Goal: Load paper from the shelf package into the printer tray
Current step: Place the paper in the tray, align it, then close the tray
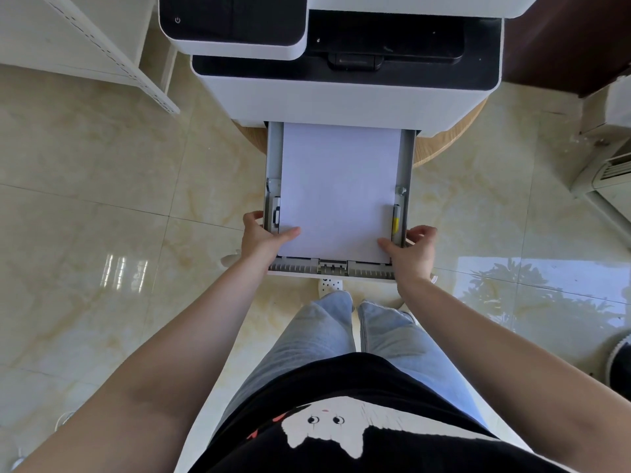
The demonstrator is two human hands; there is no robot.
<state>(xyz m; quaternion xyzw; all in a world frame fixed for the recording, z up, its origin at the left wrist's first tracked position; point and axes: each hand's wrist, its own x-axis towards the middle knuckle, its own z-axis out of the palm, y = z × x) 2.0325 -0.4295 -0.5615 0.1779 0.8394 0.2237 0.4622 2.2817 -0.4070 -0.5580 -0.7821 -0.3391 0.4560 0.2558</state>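
A white stack of paper (338,189) lies flat inside the grey printer tray (273,158), which is pulled out of the white and black printer (341,93). My left hand (261,237) grips the tray's near left corner, thumb resting on the paper. At the near right corner my right hand (413,249) holds the tray wall, its thumb also on the paper. A yellow marker sits on the right side guide (396,220). The paper package is not in view.
A white metal shelf (112,59) stands at the left of the printer. The printer rests on a round wooden stand (444,145). A white appliance (607,172) is at the right. Glossy tiled floor surrounds me; my legs are just below the tray.
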